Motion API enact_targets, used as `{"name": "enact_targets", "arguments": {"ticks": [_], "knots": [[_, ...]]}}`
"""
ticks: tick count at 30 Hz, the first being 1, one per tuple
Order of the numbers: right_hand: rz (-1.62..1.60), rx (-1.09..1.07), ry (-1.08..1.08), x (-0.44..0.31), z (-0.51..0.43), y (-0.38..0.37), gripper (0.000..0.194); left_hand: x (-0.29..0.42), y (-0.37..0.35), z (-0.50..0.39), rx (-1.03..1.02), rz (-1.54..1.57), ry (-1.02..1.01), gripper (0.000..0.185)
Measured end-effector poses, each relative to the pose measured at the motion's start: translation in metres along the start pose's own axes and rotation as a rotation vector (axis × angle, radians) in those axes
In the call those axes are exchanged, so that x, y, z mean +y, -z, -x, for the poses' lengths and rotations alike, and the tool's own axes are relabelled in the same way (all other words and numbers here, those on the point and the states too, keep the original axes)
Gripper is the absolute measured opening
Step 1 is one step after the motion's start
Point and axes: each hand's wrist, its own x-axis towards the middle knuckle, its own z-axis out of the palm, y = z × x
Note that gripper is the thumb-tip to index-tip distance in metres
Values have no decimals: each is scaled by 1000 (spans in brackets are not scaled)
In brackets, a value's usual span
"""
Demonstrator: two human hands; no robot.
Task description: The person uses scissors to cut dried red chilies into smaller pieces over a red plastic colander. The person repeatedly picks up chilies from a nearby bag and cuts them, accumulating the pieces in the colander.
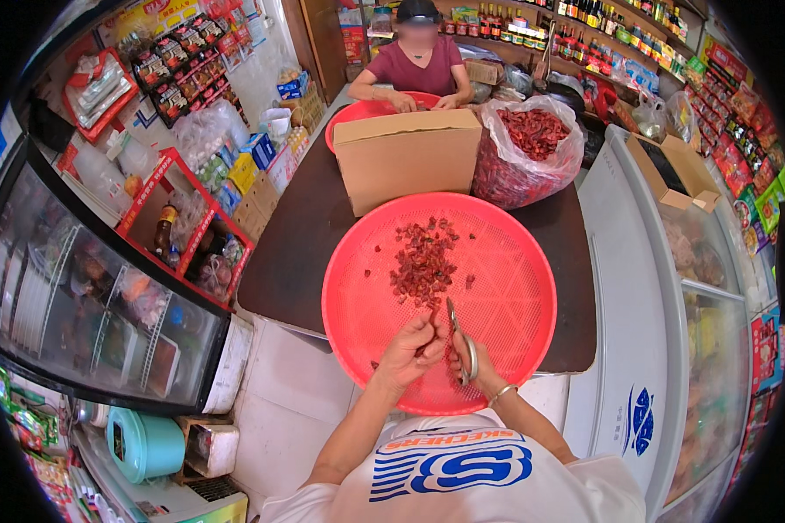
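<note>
A round red plastic sieve tray (497, 261) lies before me on the dark table, its near edge close to my body. Cut pieces of dried red chili (425, 265) form a loose pile in its middle, with a few scattered around. My left hand (413, 350) is closed on dried chili over the near part of the tray. My right hand (466, 356) holds metal scissors (456, 320) by the handles, blades pointing away from me beside the chili at my left fingertips. Whether the blades touch it, I cannot tell.
Behind the tray stand a cardboard box (409, 157) and a clear plastic bag of dried red chilies (526, 163). Across the dark table (281, 261), a person (418, 65) has both hands at another red tray (340, 121). A white chest freezer (628, 261) stands right, a glass-door fridge (98, 294) left.
</note>
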Motion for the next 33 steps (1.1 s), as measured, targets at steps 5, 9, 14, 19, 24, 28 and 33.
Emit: {"name": "enact_targets", "arguments": {"ticks": [5,9,14,19,24,28,33], "knots": [[67,-11,78,0,-2,3,30,16,-123,44,-674,-338,-248,8],[5,-16,-27,0,-2,1,30,29,-197,60,-1339,-184,-341,12],[7,6,-15,-3,0,2,29,30,-226,67,-1406,-169,-468,8],[16,1,-18,0,-1,1,29,29,-227,67,-1437,-177,-456,7],[21,23,-45,-4,2,-2,29,32,-228,65,-1536,-196,-452,6],[18,10,-36,-2,-1,0,29,36,-229,67,-1561,-216,-422,7],[-7,-4,-26,-3,0,1,29,36,-229,61,-1594,-211,-404,7]]}}
